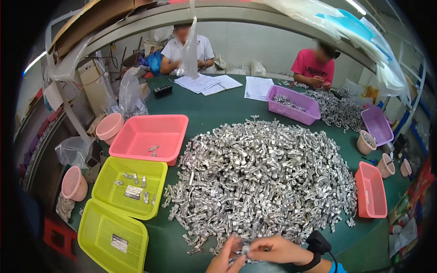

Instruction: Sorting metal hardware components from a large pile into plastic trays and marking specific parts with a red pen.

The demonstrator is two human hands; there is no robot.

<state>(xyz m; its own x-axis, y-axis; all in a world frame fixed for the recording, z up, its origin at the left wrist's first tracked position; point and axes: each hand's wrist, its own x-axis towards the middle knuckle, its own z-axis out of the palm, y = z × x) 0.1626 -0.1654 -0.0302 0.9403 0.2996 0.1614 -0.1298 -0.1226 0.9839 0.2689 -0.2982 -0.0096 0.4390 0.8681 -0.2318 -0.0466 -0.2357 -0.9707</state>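
A large heap of small silver metal clasps (264, 177), each with a looped part, covers the middle of the green table. At its near edge, my right hand (280, 249) pinches a small silver metal clasp (246, 250) between thumb and fingers. My left hand (223, 258) is just left of that piece, its thumb close beneath it. Its fingers are smeared by motion, so whether they grip the piece is unclear. A dark strap with a black box (318, 242) is around my right wrist.
Left of the heap stand a pink basket (150, 126) and two lime-green baskets (157, 170), two holding a few clasps. A coral tray (372, 193) stands at right. Two people work across the table, near papers (257, 88) and a purple basket (296, 112).
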